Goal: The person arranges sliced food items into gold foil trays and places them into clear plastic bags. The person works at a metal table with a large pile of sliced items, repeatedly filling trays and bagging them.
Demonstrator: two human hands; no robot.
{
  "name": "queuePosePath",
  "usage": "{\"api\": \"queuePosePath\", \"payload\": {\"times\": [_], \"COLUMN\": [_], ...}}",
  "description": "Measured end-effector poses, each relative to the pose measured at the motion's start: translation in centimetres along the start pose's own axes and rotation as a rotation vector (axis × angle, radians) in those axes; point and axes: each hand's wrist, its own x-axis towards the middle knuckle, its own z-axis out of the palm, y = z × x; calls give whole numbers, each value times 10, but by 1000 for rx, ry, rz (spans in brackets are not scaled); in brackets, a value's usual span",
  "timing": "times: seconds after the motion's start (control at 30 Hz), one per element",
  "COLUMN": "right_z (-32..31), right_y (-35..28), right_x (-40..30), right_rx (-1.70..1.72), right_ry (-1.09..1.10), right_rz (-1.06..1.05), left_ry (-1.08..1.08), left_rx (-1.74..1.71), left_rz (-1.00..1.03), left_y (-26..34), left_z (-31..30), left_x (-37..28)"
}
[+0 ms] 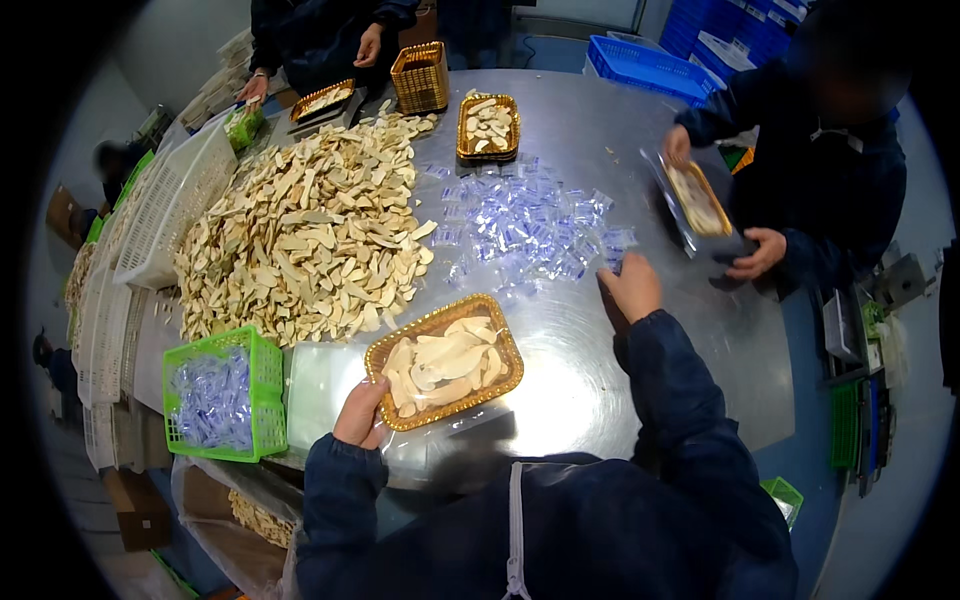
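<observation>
My left hand (361, 417) grips the lower left corner of a gold plastic tray (382, 349) inside a clear plastic bag. Pale dried slices (444, 361) lie overlapped in that tray. At the right edge of a heap of small clear sachets with blue print (525, 225), my right hand (636, 289) reaches down with its fingers bent. The thumb is beside a sachet (616, 259); the other fingertips are hidden, so whether they hold it cannot be told. A large pile of pale dried slices (300, 240) covers the metal table (570, 360) to the left.
A green basket (271, 397) of sachets stands at left, near white crates (180, 202). Further back are a filled gold tray (487, 150), stacked gold trays (420, 79) and a blue crate (649, 71). Co-workers' hands (759, 253) (369, 45) are across the table, one pair holding a bagged tray (697, 199).
</observation>
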Motion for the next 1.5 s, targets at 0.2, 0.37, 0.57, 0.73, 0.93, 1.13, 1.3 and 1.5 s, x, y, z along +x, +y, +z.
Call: {"api": "queuePosePath", "payload": {"times": [0.2,0.37,0.57,0.73,0.93,1.13,1.3,1.5], "right_z": [17,5,-53,-73,-76,-76,-90,-107], "right_y": [9,27,-33,-91,-68,-55,-47,-47], "right_x": [7,12,-11,-38,-43,-82,-87,-80], "right_rx": [-208,147,1296,1187,1067,1646,1504,1590], "right_ry": [-107,-155,-646,-880,-714,-992,-596,-849], "right_rz": [-173,28,339,61,84,414,322,216], "left_ry": [33,40,31,-20,-32,-97,-83,-111], "left_rx": [-53,-74,-86,-107,-69,-32,-90,-68], "left_rz": [4,40,37,-4,-50,-109,-96,-99], "left_y": [-1,-3,-2,-6,-7,-9,-11,-10], "left_z": [-4,-8,0,6,14,22,28,34], "left_x": [-3,-9,-11,-5,-3,8,12,10]}}
